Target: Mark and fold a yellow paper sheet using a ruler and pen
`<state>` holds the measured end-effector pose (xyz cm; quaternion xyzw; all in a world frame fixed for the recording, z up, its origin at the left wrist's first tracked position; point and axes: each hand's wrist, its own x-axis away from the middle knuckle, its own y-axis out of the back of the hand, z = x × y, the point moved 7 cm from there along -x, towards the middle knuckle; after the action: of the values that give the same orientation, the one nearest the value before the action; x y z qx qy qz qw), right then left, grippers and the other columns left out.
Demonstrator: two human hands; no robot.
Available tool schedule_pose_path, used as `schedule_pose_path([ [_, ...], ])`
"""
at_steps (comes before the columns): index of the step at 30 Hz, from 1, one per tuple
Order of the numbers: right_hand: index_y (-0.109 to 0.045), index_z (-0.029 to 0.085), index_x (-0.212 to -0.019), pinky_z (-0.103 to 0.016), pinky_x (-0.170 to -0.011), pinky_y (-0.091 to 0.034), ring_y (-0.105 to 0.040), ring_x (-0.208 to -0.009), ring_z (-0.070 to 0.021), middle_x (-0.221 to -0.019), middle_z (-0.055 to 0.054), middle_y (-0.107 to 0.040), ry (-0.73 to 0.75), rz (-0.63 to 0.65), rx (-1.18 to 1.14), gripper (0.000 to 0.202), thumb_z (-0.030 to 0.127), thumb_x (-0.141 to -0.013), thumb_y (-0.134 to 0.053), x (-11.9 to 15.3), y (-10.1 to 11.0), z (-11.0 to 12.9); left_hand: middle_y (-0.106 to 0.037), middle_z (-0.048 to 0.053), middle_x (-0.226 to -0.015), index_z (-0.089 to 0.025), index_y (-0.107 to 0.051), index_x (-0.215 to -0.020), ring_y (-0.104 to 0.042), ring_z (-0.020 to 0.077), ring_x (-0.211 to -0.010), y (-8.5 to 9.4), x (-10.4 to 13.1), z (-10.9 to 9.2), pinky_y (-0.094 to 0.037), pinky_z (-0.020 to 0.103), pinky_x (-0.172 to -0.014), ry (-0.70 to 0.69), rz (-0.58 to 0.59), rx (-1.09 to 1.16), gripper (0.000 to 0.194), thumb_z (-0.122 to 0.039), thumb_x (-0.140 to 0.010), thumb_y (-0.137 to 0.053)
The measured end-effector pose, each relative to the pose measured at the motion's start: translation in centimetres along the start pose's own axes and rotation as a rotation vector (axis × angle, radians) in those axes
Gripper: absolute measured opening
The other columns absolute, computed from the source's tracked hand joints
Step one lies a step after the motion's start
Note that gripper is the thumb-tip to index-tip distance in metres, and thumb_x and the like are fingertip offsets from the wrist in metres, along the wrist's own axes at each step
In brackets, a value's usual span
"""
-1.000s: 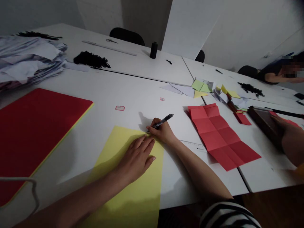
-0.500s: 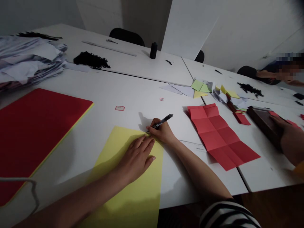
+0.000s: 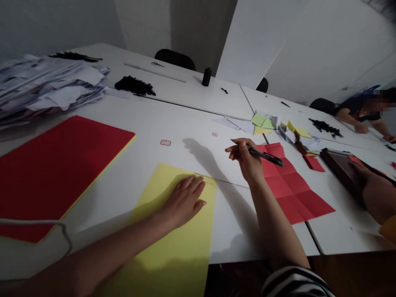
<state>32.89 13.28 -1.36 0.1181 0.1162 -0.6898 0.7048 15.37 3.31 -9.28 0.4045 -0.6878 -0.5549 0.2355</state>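
My left hand [image 3: 185, 202] lies flat near the top edge of a yellow sheet of paper [image 3: 173, 255], its fingertips on the end of a clear ruler [image 3: 230, 184]. The ruler crosses the sheet's upper right corner and runs out over the white table. Raised above the table to the right, my right hand [image 3: 249, 163] holds a dark pen [image 3: 267, 157], tip pointing left. Behind that hand is a creased red sheet [image 3: 293, 185], partly covered by it.
On the left lie large red sheets [image 3: 68, 169] and a heap of white paper [image 3: 52, 86]. Black cord bundles [image 3: 134, 85] and a black spool [image 3: 206, 77] stand farther back. At right, a co-worker's hand [image 3: 368, 177] rests on a dark brown block [image 3: 343, 169]; another person [image 3: 355, 111] sits beyond.
My right hand has lifted off the yellow sheet and moved right with the pen, uncovering the ruler. My left hand stays flat on the sheet. The view has shifted slightly.
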Motion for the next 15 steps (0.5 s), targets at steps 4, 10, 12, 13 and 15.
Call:
schedule_pose_path([
  [4, -0.065, 0.022, -0.099, -0.031, -0.069, -0.052, -0.066, -0.077, -0.0177, -0.090, -0.006, -0.072, 0.054, 0.182, 0.399, 0.024, 0.041, -0.089, -0.057, 2.7, 0.1, -0.5, -0.044, 0.008, -0.144, -0.019, -0.047, -0.133, -0.035, 0.0290, -0.134, 0.6, -0.1, 0.5, -0.030, 0.045, -0.110, 0.023, -0.022, 0.059, 0.044, -0.035, -0.091, -0.051],
  [10, -0.067, 0.023, -0.111, -0.039, -0.086, -0.052, -0.065, -0.097, -0.0236, -0.104, -0.009, -0.068, 0.177, 0.435, 0.818, 0.026, 0.033, -0.088, -0.058, 6.6, 0.7, -3.4, -0.048, 0.010, -0.140, -0.018, -0.054, -0.125, -0.040, 0.0282, -0.130, 2.2, -2.3, 2.9, -0.034, 0.044, -0.107, 0.068, -0.055, 0.158, 0.042, -0.036, -0.087, -0.056],
  [12, -0.066, 0.022, -0.113, -0.039, -0.090, -0.051, -0.062, -0.102, -0.0242, -0.108, -0.010, -0.067, 0.201, 0.432, 0.855, 0.028, 0.032, -0.088, -0.057, 7.1, 1.3, -3.6, -0.050, 0.010, -0.138, -0.017, -0.055, -0.124, -0.042, 0.0240, -0.129, 3.7, -3.2, 4.6, -0.033, 0.039, -0.109, 0.101, -0.094, 0.201, 0.042, -0.040, -0.088, -0.054],
  [13, -0.066, 0.022, -0.114, -0.040, -0.091, -0.050, -0.061, -0.104, -0.0242, -0.110, -0.010, -0.066, 0.208, 0.430, 0.868, 0.029, 0.031, -0.089, -0.057, 7.2, 1.5, -3.7, -0.051, 0.011, -0.137, -0.016, -0.054, -0.124, -0.042, 0.0224, -0.129, 4.5, -3.5, 5.6, -0.033, 0.037, -0.110, 0.124, -0.119, 0.219, 0.042, -0.040, -0.090, -0.052],
  [15, -0.065, 0.022, -0.116, -0.040, -0.091, -0.050, -0.061, -0.105, -0.0238, -0.111, -0.011, -0.066, 0.217, 0.428, 0.880, 0.030, 0.031, -0.089, -0.057, 7.3, 1.9, -3.8, -0.051, 0.011, -0.135, -0.016, -0.052, -0.125, -0.044, 0.0208, -0.127, 6.2, -3.5, 7.7, -0.035, 0.038, -0.108, 0.185, -0.167, 0.245, 0.041, -0.039, -0.093, -0.046],
])
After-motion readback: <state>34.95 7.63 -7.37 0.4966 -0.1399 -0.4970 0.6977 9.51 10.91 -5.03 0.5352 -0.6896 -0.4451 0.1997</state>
